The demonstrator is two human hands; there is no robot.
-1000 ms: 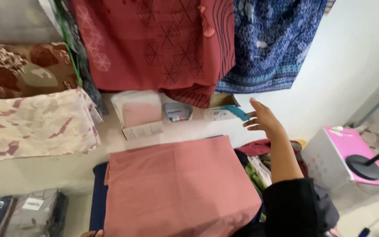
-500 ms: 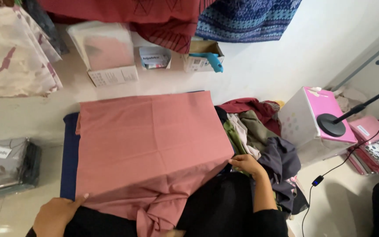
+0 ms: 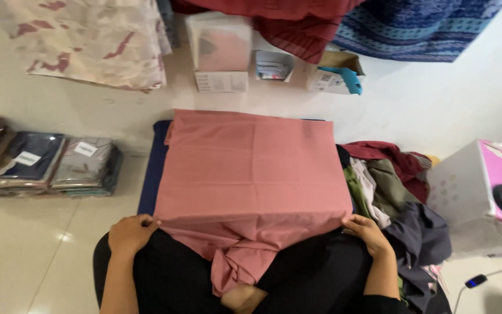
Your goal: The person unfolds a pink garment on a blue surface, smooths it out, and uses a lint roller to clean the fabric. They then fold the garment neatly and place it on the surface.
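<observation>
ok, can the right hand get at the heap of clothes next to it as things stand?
Probably yes. The right hand rests on the near right corner of the pink cloth, and the heap of clothes lies right beside it, with nothing between them.

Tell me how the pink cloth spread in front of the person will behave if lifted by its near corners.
The pink cloth is probably floppy: its near edge already sags in soft folds between the left hand and right hand. It looks thin and light. It would likely drape and crease rather than hold its flat shape.
</observation>
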